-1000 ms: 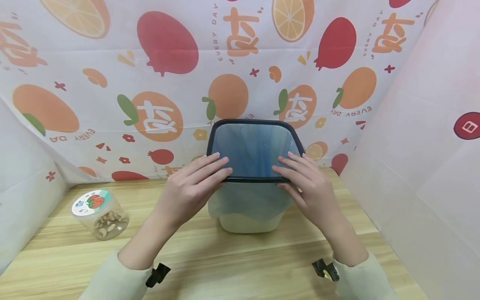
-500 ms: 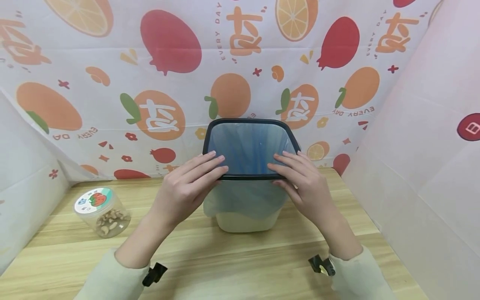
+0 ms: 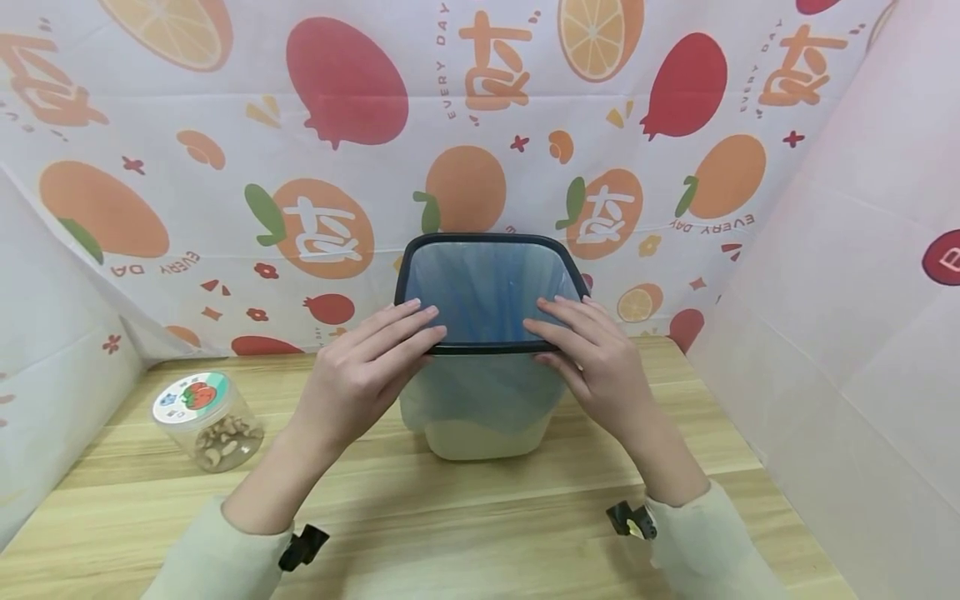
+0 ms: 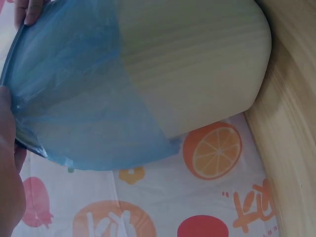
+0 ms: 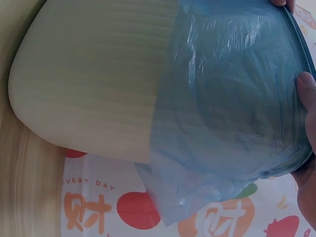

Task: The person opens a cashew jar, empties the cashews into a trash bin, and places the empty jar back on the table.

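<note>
A pale cream trash can (image 3: 480, 440) stands on the wooden table in the head view. A translucent blue trash bag (image 3: 487, 392) lines it and hangs over the outside of its upper half. A black rim ring (image 3: 487, 239) circles the mouth over the bag. My left hand (image 3: 367, 367) grips the rim at the near left corner, fingers over the edge and thumb below it. At the near right corner my right hand (image 3: 600, 358) holds the rim the same way. In the right wrist view, a loose corner of the bag (image 5: 173, 202) sticks out beside the can.
To the left stands a clear jar (image 3: 217, 433) of cashew-like nuts, with a strawberry-like picture on its lid. A white curtain (image 3: 480, 108) with fruit prints hangs behind the table (image 3: 420, 533), and similar white sheets flank both sides.
The trash can and both hands have shifted a little to the left across the table. My grip on the rim looks the same. The head view has turned slightly left.
</note>
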{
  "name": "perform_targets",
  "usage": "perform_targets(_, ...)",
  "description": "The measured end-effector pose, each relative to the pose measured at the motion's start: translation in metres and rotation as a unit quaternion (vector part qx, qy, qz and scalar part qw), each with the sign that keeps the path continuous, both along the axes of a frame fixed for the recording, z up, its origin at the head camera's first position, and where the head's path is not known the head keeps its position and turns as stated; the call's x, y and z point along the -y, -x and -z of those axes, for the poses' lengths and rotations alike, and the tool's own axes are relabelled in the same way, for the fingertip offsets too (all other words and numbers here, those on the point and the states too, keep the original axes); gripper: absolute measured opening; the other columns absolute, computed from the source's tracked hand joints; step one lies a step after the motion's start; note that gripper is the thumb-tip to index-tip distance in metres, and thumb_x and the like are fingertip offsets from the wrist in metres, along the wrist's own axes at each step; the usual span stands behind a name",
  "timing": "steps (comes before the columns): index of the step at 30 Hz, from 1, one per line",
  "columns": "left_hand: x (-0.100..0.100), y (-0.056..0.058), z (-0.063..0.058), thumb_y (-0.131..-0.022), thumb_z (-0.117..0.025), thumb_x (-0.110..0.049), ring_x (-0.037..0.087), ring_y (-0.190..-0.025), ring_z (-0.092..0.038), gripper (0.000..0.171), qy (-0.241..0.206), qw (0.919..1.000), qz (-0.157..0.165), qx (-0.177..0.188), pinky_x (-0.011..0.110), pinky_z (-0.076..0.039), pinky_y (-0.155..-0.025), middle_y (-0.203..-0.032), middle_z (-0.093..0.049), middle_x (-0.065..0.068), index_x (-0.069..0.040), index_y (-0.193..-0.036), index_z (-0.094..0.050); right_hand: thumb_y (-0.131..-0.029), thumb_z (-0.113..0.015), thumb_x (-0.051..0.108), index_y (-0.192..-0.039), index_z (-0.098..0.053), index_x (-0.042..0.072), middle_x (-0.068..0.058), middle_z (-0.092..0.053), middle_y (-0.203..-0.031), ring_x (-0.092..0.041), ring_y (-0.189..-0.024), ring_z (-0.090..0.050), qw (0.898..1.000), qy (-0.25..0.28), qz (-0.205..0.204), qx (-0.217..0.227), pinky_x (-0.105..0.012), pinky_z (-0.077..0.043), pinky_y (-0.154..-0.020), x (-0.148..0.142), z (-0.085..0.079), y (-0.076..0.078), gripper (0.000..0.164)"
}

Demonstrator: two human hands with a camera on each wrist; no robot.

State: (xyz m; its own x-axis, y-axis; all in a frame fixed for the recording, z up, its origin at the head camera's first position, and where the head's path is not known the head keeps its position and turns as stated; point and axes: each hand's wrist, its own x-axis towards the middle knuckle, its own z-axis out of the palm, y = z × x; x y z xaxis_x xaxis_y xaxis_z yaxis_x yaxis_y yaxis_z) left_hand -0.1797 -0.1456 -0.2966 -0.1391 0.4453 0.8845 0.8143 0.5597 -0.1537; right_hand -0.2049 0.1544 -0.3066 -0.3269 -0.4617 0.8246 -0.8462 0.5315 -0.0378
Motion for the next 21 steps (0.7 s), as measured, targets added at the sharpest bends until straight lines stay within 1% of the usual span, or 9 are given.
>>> perform_targets(5, 0.004, 0.002, 0.002, -0.100, -0.062, -0.019, 0.035, -0.113, -0.067, 0.025, -0.013, 0.9999, 0.000, -0.004, 0.047, -0.050, -0.103, -0.120, -0.071, 0.013, -0.006, -0.118, -0.074, -0.097, -0.063, 0.037, -0.125, -0.071, 0.016, -0.013, -0.066, -0.131, -0.033, -0.127, -0.058, 1.000, 0.000, -0.001, -0.005, -0.057, -0.041, -0.109, 0.005, 0.001, 0.005, 0.036)
perform_targets(12, 0.006, 0.007, 0.005, -0.099, -0.063, -0.018, 0.034, -0.113, -0.067, 0.025, -0.029, 0.9993, -0.010, -0.023, 0.051, -0.053, -0.097, -0.119, -0.072, 0.014, -0.006, -0.117, -0.074, -0.098, -0.060, 0.038, -0.125, -0.071, 0.016, -0.011, -0.065, -0.132, -0.031, -0.131, -0.055, 1.000, -0.003, -0.007, -0.004, -0.055, -0.038, -0.113, 0.011, 0.002, 0.012, 0.036)
perform_targets(17, 0.007, 0.011, 0.006, -0.097, -0.065, -0.017, 0.033, -0.114, -0.067, 0.024, -0.037, 0.9989, -0.010, -0.028, 0.053, -0.053, -0.096, -0.118, -0.072, 0.014, -0.005, -0.116, -0.074, -0.098, -0.061, 0.037, -0.124, -0.072, 0.016, -0.013, -0.066, -0.130, -0.029, -0.132, -0.054, 1.000, 0.000, -0.012, -0.003, -0.056, -0.038, -0.112, 0.014, 0.003, 0.017, 0.034)
perform_targets(21, 0.009, 0.015, 0.008, -0.095, -0.066, -0.014, 0.033, -0.114, -0.067, 0.023, -0.041, 0.9987, -0.010, -0.028, 0.052, -0.053, -0.096, -0.118, -0.072, 0.014, -0.005, -0.115, -0.075, -0.098, -0.062, 0.036, -0.123, -0.072, 0.016, -0.011, -0.066, -0.131, -0.030, -0.132, -0.054, 1.000, -0.001, -0.013, -0.002, -0.053, -0.037, -0.114, 0.017, 0.003, 0.021, 0.034)
